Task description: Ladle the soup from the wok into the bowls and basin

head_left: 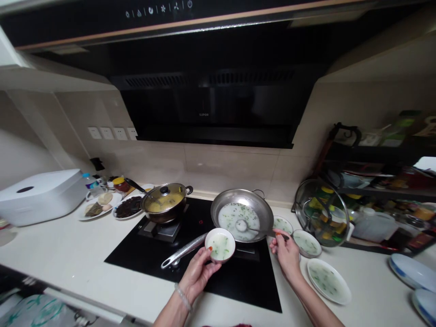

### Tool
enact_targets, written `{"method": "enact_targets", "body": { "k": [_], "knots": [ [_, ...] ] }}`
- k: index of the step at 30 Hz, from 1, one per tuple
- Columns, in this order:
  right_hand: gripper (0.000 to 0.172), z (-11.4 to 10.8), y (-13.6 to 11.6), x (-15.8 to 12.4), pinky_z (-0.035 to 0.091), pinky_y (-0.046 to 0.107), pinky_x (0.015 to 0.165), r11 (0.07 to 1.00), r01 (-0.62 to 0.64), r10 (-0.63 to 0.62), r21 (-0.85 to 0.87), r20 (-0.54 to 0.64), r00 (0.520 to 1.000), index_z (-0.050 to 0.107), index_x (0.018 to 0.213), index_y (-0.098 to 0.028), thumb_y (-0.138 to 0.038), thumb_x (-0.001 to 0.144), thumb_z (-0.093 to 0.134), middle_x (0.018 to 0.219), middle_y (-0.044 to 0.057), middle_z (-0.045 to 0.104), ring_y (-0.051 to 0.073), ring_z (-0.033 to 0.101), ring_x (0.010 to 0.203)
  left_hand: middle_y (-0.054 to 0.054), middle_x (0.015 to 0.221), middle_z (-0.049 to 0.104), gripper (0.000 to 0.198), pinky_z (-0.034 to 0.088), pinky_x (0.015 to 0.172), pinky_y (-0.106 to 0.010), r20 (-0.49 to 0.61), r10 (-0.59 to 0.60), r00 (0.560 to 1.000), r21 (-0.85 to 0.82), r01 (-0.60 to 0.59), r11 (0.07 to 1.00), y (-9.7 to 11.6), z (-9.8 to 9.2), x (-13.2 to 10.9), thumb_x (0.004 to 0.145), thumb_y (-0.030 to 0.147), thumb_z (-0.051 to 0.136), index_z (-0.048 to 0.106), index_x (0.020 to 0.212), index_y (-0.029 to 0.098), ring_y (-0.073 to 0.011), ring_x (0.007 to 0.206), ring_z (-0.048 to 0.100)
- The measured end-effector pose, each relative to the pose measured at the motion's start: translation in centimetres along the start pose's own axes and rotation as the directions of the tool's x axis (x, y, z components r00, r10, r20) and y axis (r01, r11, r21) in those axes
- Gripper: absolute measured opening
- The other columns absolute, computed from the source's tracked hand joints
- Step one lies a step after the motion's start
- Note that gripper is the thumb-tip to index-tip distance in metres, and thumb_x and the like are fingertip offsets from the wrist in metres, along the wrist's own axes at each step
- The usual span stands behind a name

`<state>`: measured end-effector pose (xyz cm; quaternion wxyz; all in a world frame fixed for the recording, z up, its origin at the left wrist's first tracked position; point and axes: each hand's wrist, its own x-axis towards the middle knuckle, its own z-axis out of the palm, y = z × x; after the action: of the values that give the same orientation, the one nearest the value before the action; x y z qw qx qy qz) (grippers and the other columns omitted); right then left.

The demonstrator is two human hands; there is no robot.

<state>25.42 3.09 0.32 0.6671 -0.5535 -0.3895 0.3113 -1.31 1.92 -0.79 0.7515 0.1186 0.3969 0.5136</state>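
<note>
My left hand (199, 269) grips a small white bowl (220, 260) by its side, thumb at the rim. Whitish soup with green bits fills much of it. The bowl is held in front of a steel wok (242, 198), partly over the wok's long handle (185, 250). My right hand (285, 249) is closed round the handle of a ladle (260, 230), whose head rests in the whitish soup (235, 213) inside the wok. Close to my right hand stand bowls of the same soup, one a white bowl (308, 245), and farther right a soup plate (346, 290).
A lidded pan (163, 217) sits on the left of the black cooktop (136, 259). Plates of food (117, 213) and a white box (41, 195) lie left. A glass lid (299, 200) leans by a crowded rack (381, 195). The range hood (204, 91) overhangs the back.
</note>
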Motion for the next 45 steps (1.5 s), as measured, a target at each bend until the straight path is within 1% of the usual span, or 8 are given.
{"method": "enact_targets", "body": {
  "k": [7,10,18,25,34,36,39,45],
  "knots": [
    [0.04,-0.2,-0.4,-0.1,0.04,0.022,0.041,1.0,0.008,-0.008,-0.026,0.003,1.0,0.055,0.095,-0.017,-0.052,0.077,0.057,0.053,-0.005,0.054,0.011,0.048,0.043,-0.004,0.069,0.063,0.02,0.058,0.058,-0.03,0.019,-0.002,1.0,-0.003,0.002,1.0,-0.2,-0.3,0.0,0.078,0.012,0.063,0.05,0.093,0.013,-0.0186,0.061,0.067],
    [0.039,-0.2,-0.5,-0.1,0.04,0.022,0.041,1.0,0.003,-0.003,-0.002,0.003,1.0,0.055,0.094,-0.017,-0.052,0.076,0.058,0.053,-0.005,0.054,0.011,0.048,0.043,-0.006,0.071,0.064,0.02,0.058,0.058,-0.03,0.012,-0.006,1.0,0.009,0.006,1.0,-0.2,-0.2,-0.2,0.078,0.013,0.062,0.05,0.093,0.013,-0.0186,0.061,0.067],
    [0.038,0.1,-0.6,0.2,0.037,0.021,0.038,0.986,-0.069,0.078,0.154,-0.055,0.995,0.054,0.091,-0.017,-0.047,0.071,0.065,0.05,-0.005,0.053,0.011,0.049,0.043,-0.008,0.075,0.066,0.02,0.058,0.058,-0.03,0.016,0.001,1.0,0.005,-0.001,1.0,-0.2,-0.3,-0.3,0.077,0.014,0.064,0.05,0.091,0.013,-0.0194,0.063,0.068],
    [0.034,0.2,-0.9,-0.1,0.037,0.021,0.036,0.967,-0.104,0.125,0.231,-0.079,0.989,0.055,0.085,-0.018,-0.044,0.067,0.067,0.05,-0.005,0.052,0.012,0.05,0.042,-0.008,0.074,0.066,0.016,0.058,0.057,-0.03,0.012,0.0,1.0,-0.006,0.0,1.0,-0.3,-0.2,-0.5,0.077,0.013,0.063,0.05,0.088,0.013,-0.0196,0.063,0.068],
    [0.033,-0.1,-0.3,0.0,0.037,0.021,0.035,0.948,-0.169,0.204,0.271,-0.105,0.973,0.054,0.08,-0.016,-0.041,0.062,0.068,0.048,-0.004,0.053,0.013,0.051,0.041,-0.007,0.072,0.065,0.016,0.058,0.056,-0.03,-0.005,-0.003,1.0,-0.007,0.003,1.0,-0.3,-0.1,-0.8,0.078,0.012,0.063,0.051,0.088,0.013,-0.0192,0.06,0.068],
    [0.033,-0.1,-0.4,0.0,0.037,0.021,0.035,0.947,-0.164,0.2,0.275,-0.109,0.974,0.054,0.081,-0.016,-0.04,0.063,0.068,0.048,-0.004,0.053,0.012,0.05,0.041,-0.008,0.073,0.066,0.015,0.058,0.056,-0.03,0.003,0.001,1.0,-0.009,-0.001,1.0,-0.3,-0.1,-0.8,0.078,0.012,0.063,0.051,0.088,0.013,-0.0198,0.061,0.068],
    [0.034,-0.1,-0.6,-0.2,0.037,0.022,0.035,0.963,-0.126,0.155,0.238,-0.108,0.982,0.054,0.083,-0.017,-0.043,0.065,0.068,0.049,-0.005,0.052,0.012,0.05,0.04,-0.009,0.075,0.066,0.016,0.058,0.057,-0.03,0.015,0.002,1.0,-0.011,-0.002,1.0,-0.3,0.0,-0.9,0.077,0.013,0.064,0.052,0.087,0.012,-0.02,0.063,0.068],
    [0.04,-0.2,-1.1,-0.3,0.039,0.023,0.037,0.991,-0.046,0.053,0.128,-0.045,0.998,0.055,0.088,-0.017,-0.05,0.069,0.066,0.051,-0.004,0.054,0.013,0.051,0.042,-0.009,0.074,0.065,0.015,0.058,0.057,-0.029,0.016,0.005,1.0,0.005,-0.005,1.0,-0.3,0.1,-0.9,0.078,0.012,0.063,0.052,0.088,0.012,-0.0186,0.062,0.068]
  ]
}}
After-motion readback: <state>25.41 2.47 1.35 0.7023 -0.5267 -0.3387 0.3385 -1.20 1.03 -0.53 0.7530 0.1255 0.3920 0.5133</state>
